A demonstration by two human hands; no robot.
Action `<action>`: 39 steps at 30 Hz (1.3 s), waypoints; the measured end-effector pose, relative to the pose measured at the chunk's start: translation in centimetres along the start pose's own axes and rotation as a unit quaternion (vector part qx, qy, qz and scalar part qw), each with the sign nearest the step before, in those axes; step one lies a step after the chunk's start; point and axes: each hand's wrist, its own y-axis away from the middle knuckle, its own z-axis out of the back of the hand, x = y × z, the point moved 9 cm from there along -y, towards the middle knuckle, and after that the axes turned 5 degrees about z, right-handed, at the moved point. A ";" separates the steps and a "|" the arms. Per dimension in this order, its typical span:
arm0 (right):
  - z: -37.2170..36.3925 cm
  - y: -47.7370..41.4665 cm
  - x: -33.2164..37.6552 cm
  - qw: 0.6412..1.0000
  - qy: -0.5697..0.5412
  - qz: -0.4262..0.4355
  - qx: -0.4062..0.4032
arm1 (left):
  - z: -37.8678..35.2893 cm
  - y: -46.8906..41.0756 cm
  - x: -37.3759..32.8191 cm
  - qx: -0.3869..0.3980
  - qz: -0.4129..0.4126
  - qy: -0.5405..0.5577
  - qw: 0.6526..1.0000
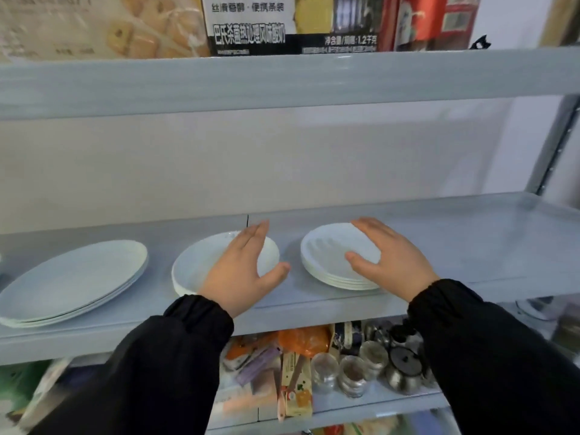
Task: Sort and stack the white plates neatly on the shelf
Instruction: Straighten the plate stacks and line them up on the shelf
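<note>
left hand (243,265) was held flat over middle plate stack (201,265) | right hand (389,255) was spread over right plate stack (326,252) | fingers (255,238) straight, nothing gripped | stacks directly beneath

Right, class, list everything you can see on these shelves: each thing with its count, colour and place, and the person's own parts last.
left plate stack: one, about three plates, white, middle level, left
middle plate stack: one, white, middle level, centre
right plate stack: one, about five plates, white, middle level, right of centre
shelf unit: one, pale grey-blue, three levels in view
printed boxes: several, beige, black, red, top level
glass jars: several, clear, bottom level
packets: several, orange and others, bottom level
left hand: one, black sleeve, fingers straight over middle plate stack
right hand: one, black sleeve, fingers spread over right plate stack
</note>
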 end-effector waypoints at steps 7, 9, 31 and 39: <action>0.2 2.6 -8.0 0.990 -0.021 -0.088 0.104 | -7.2 -0.6 -5.3 0.080 -0.018 0.011 0.997; -0.2 2.9 -9.3 0.986 -0.040 -0.101 0.123 | -8.7 -0.8 -4.9 0.094 0.009 0.011 0.995; -0.8 3.4 -10.5 0.993 -0.064 -0.070 0.076 | -11.0 -1.8 -2.4 0.089 0.069 0.040 0.993; -0.6 3.6 -10.1 0.993 -0.059 -0.070 0.075 | -11.1 -1.8 -2.5 0.093 0.060 0.039 0.993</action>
